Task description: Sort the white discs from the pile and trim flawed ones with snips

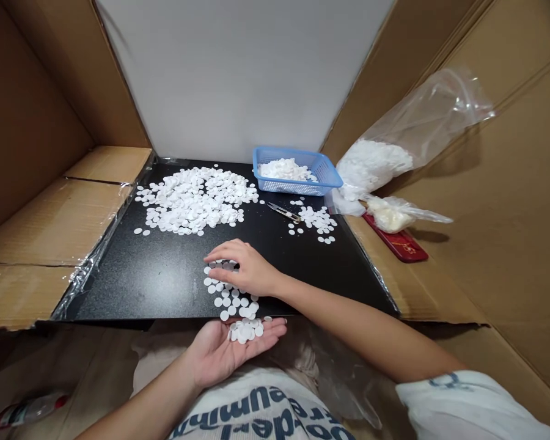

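Now: small white discs (231, 299) scattered at near edge of black board (165, 275). My right hand (246, 270) flat on them, fingers spread, gripping nothing. My left hand (222, 349) just below edge, palm up, open, few discs resting in it. Big disc pile (195, 198) farther back; blue basket (323, 168) and snips (284, 212) to right.

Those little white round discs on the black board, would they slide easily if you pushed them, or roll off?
Probably slide: the small white round discs lie flat on the smooth black board, under the right hand. Likely very light and thin; a heap rests in the open left hand. Flat, so unlikely to roll.
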`<state>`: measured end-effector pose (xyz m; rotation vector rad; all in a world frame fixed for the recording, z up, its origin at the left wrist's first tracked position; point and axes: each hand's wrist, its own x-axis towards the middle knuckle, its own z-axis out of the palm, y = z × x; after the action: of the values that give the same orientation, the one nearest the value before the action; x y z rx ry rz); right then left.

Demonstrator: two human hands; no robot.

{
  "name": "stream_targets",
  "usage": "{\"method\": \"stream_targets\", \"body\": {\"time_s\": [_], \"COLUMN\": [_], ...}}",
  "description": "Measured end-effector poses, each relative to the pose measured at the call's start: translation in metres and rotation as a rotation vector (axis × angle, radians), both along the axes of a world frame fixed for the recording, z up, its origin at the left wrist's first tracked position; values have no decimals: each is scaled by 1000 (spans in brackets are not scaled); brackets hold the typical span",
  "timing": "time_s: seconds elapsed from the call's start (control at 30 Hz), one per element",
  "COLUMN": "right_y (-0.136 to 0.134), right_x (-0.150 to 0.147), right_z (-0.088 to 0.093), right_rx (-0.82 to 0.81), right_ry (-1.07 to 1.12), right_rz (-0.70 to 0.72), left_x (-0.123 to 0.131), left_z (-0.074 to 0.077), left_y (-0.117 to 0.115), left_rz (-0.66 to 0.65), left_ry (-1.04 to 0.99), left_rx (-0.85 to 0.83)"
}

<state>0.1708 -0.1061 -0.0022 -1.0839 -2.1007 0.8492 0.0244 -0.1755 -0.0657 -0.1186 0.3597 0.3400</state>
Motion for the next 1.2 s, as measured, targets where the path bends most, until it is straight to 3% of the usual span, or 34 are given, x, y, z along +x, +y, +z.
{"method": "stream_targets", "body": {"time_s": [0.13, 0.3, 0.73, 0.83, 1.0, 1.2], "right_y": [7, -1, -47, -47, -37, -37], "right_x": [-14, -14, -1, -4, -13, -9], "right_z": [-6, -10, -13, -10, -7, -14], "right_rx": [42, 77, 54, 153, 445, 505], "right_ry": [-111, -83, -14, -64, -346, -353], "right_rz": [64, 117, 166, 171, 342, 425], "left_x": [-4, -6, -12, -12, -14, -20], "left_z": [-2, -4, -5, -4, 1, -7], "left_y": [1, 2, 0, 1, 1, 1], "left_rz": [9, -3, 80, 63, 73, 18], "left_ry": [-38, -61, 56, 55, 56, 87], "left_rx": [6, 37, 95, 88, 74, 85]}}
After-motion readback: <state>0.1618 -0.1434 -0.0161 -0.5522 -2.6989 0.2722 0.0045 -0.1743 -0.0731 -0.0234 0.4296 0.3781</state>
